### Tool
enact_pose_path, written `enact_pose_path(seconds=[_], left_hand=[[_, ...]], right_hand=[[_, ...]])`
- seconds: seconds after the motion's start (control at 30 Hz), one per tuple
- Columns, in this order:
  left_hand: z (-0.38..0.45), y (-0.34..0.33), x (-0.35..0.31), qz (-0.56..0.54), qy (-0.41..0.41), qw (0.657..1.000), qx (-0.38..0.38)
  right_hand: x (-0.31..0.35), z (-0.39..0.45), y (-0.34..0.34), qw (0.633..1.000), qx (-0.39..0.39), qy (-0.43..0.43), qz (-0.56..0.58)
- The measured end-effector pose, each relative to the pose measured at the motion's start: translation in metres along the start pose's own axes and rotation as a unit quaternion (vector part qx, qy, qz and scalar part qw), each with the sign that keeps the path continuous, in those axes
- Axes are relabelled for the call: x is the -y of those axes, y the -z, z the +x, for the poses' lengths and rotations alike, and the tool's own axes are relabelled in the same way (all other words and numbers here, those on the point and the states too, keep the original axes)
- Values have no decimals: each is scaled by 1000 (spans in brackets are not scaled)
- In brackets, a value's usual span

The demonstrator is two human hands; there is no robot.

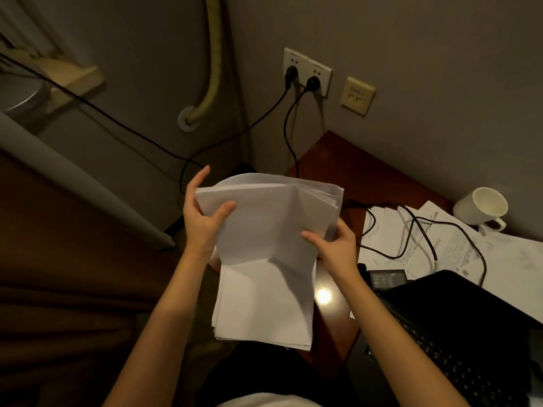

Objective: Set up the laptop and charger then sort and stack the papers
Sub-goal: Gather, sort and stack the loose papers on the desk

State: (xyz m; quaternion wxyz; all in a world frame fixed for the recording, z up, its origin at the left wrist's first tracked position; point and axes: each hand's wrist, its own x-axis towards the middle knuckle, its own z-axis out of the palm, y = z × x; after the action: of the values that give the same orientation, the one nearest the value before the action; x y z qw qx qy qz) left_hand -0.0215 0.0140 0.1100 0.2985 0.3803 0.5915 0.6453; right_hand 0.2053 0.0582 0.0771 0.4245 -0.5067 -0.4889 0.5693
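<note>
Sheaf of papers (pixel 264 227) held above the corner of the bench (pixel 338 168), its upper sheets folded toward the wall. Left hand (pixel 205 212): grip clamped on the sheaf's left edge, thumb on top. Right hand (pixel 332 245): grip clamped on the sheaf's right edge. Right of the sheaf: loose sheets (pixel 446 239) crossed by a charger cable (pixel 411 227), a charger brick (pixel 387 279), a laptop (pixel 470 327) and, farther right, a white mug (pixel 482 207). Two plugs sit in the wall socket (pixel 307 71) above the sheaf.

Right of right hand (pixel 335 245): black cable (pixel 411 230) loops over loose sheets (pixel 458 245); charger brick (pixel 388 279), laptop (pixel 458 318) crowd below. Bare desk (pixel 352 165) beyond.
</note>
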Motion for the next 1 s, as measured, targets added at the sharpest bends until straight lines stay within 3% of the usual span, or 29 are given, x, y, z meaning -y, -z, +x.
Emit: enact_pose_path(seconds=[0.27,0.57,0.77,1.0], left_hand=[[-7,0,21,2,134,991,-6],[-12,20,51,39,275,949,151],[-22,22,78,55,339,937,59],[-38,7,112,135,361,922,41]], right_hand=[[-9,-3,-7,998,2,-63,27],[-27,0,-9,991,46,-123,-17],[-45,2,-13,986,21,-156,-46],[-100,-22,-13,950,-37,-268,-155]])
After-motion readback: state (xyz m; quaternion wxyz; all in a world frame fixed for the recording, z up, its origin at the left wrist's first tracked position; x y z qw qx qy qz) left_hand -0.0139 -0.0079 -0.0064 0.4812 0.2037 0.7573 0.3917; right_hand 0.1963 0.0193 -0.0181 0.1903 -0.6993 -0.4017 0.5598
